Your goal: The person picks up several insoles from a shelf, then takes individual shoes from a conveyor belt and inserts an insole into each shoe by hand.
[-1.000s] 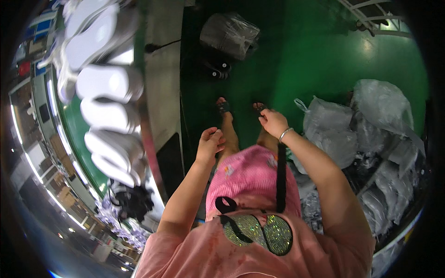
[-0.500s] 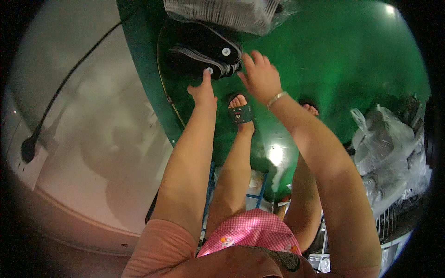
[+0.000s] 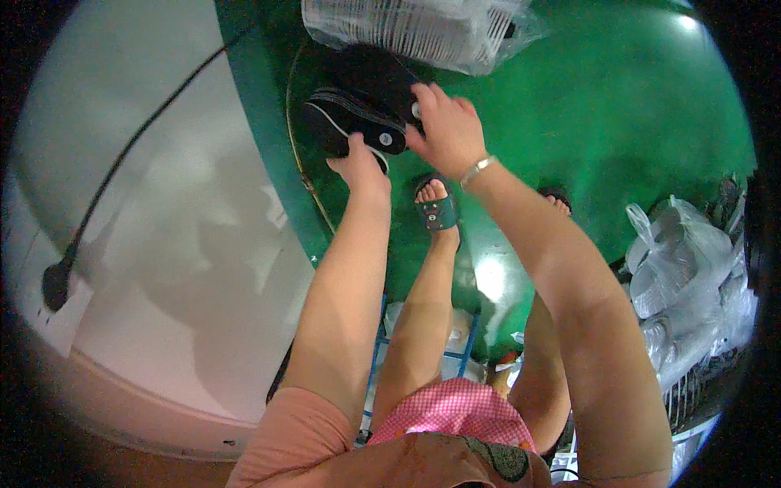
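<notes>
Stacks of black insoles with pale edges and round white stickers lie on the green floor in front of me. My left hand (image 3: 362, 169) is closed on the heel end of the nearer black insoles (image 3: 356, 122), its thumb on top and the other fingers mostly hidden. My right hand (image 3: 447, 130) grips the right end of the farther insole stack (image 3: 370, 69), fingertips over the top beside a sticker. Its thumb comes close to the nearer stack's end.
A plastic-wrapped bundle of pale, ridged pieces (image 3: 415, 28) lies just beyond the insoles. To the left is a white surface (image 3: 203, 244) with a black cable (image 3: 138, 134). Clear plastic bags (image 3: 683, 260) are heaped at right. My sandalled foot (image 3: 435, 203) is close below the hands.
Both hands have closed from reaching fingers onto the insoles. The nearer insoles have shifted and fanned apart at the left. The whole view has moved slightly.
</notes>
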### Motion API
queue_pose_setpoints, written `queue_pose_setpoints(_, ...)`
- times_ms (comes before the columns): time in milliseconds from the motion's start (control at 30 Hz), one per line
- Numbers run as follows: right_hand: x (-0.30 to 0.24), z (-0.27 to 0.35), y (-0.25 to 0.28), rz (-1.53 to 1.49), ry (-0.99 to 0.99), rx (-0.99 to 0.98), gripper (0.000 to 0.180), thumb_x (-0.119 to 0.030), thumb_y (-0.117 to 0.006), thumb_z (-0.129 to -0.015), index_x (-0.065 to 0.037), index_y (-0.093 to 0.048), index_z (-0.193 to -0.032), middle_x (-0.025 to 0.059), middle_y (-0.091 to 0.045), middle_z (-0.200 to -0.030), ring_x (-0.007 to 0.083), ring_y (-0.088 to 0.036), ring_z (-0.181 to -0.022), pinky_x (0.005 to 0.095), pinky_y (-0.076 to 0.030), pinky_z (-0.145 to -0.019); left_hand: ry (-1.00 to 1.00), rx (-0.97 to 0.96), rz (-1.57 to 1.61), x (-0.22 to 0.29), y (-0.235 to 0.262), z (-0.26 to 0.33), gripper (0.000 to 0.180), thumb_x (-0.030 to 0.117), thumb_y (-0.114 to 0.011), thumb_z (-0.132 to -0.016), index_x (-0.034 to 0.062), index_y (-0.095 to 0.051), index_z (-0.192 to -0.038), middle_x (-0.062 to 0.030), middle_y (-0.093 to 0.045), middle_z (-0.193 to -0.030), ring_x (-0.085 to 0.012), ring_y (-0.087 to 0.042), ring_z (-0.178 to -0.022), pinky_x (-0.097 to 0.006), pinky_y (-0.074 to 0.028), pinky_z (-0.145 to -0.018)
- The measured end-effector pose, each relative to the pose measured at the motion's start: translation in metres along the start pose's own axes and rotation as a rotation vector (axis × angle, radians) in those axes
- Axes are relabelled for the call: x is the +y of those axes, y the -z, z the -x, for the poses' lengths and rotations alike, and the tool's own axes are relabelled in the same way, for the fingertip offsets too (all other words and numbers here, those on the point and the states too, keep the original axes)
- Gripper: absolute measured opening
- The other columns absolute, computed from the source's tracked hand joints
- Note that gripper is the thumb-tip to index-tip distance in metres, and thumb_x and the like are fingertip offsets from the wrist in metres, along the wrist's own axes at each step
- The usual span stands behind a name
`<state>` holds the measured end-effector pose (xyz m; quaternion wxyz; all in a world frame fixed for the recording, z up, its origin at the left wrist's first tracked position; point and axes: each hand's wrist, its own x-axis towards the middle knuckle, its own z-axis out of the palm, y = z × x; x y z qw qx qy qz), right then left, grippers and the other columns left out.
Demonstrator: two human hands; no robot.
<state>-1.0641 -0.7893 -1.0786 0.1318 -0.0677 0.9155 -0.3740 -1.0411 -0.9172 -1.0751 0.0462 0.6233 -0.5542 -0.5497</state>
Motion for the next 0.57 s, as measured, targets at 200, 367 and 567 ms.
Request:
queue_pose_setpoints(200,-0.080,0.143,0.101,-0.796,-0.472,-0.182,0.056,-0.021,-0.062,-0.075,-0.001,-0.038,-0.122,0.0164,-0.058,-0.100,0.0195,-0.056,-0.094,0.0308,-0.044,-0.081,0.538,-0.458,0.239,0.027,0.094,0.162,0.014,0.018,-0.052,-0.078,0.0084,-0.051,-0.088,-0.0025,-0.054,-0.081,-0.0151,-0.053,-0.081,-0.028,-0.043,-0.072)
queue_pose_setpoints(367,-0.158,0.269,0.243,-1.078,-0.642,-0.399,0.050,-0.020,-0.061,-0.078,0.000,-0.042,-0.118,0.0104,-0.060,-0.091,0.0158,-0.058,-0.078,0.0298,-0.048,-0.070,0.483,-0.745,0.138,0.082,0.200,0.326,0.056,0.007,-0.055,-0.077,0.0006,-0.030,-0.126,-0.0094,-0.051,-0.105,-0.0183,-0.052,-0.093,-0.029,-0.044,-0.081)
queue_pose_setpoints(567,-0.208,0.331,0.365,-1.173,-0.425,-0.300,0.044,-0.011,-0.053,-0.083,0.001,-0.035,-0.122,0.0123,-0.051,-0.109,0.0183,-0.053,-0.094,0.0309,-0.044,-0.083,0.060,-0.946,-0.005,0.149,0.286,0.442,0.083,0.014,-0.071,-0.072,-0.0043,-0.018,-0.133,-0.0144,-0.037,-0.127,-0.0196,-0.038,-0.116,-0.030,-0.030,-0.099)
